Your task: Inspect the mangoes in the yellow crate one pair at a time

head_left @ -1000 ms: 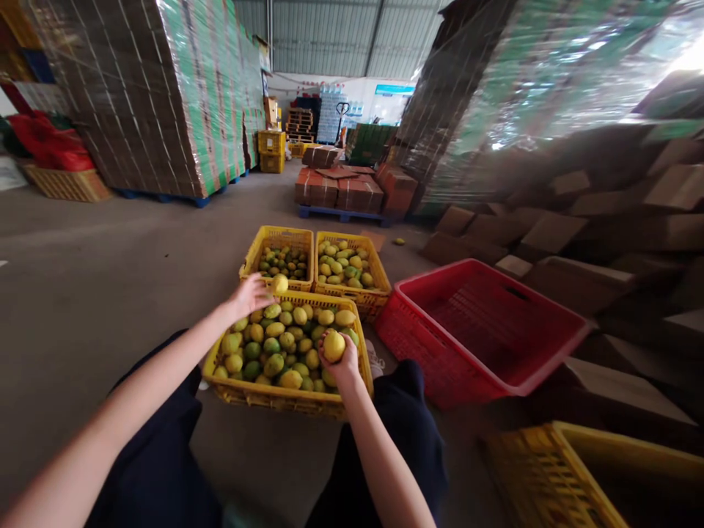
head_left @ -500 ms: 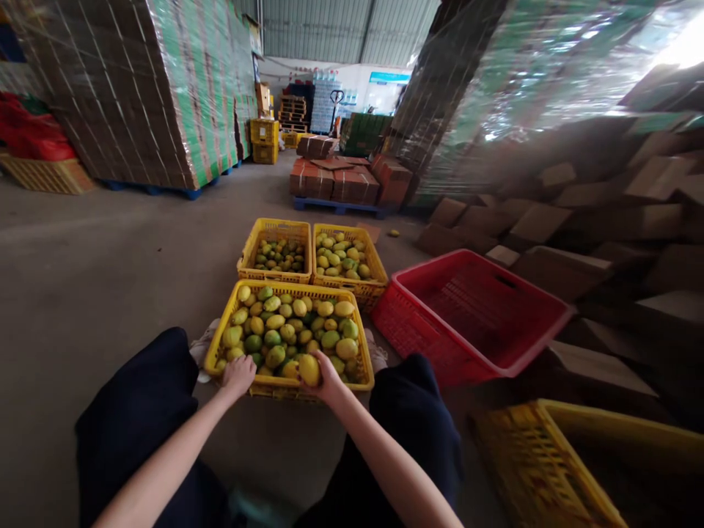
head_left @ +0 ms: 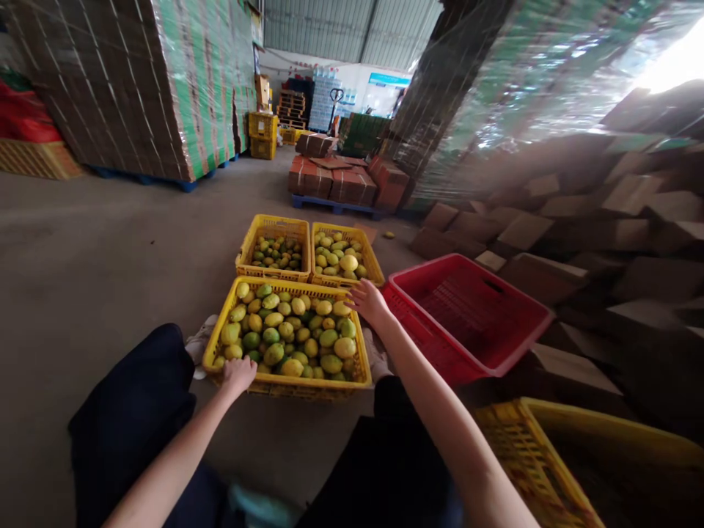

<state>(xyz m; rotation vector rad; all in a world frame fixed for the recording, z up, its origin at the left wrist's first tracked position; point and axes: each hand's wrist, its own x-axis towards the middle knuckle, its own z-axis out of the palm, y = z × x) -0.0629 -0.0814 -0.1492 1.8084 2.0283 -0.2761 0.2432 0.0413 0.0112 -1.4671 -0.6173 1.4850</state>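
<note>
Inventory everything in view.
Front crate: one, yellow, centre
Rear crates: two, yellow, behind
Fruit: many, yellow-green, inside these
Loose fruit: one, yellow, on floor
Large crate: one, red, right
Side crate: one, yellow, lower right
Boxes: many, brown, right
Wrapped stacks: two, brown-green, both sides
Bundles: several, reddish, on blue pallet
Basket: one, tan, far left
Covering: uncounted, red, on basket
Distant goods: uncounted, mixed, background
Shoes: two, pale, beside crate
Trouser legs: two, dark, bottom
Left hand: one, on front crate
Right hand: one, by crate's right edge

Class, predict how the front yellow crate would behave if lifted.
The front yellow crate is probably heavy, holding many fruits. Its straight sides suggest it would stay stiff. The loose, rounded fruits would likely roll if it tilted.
</note>
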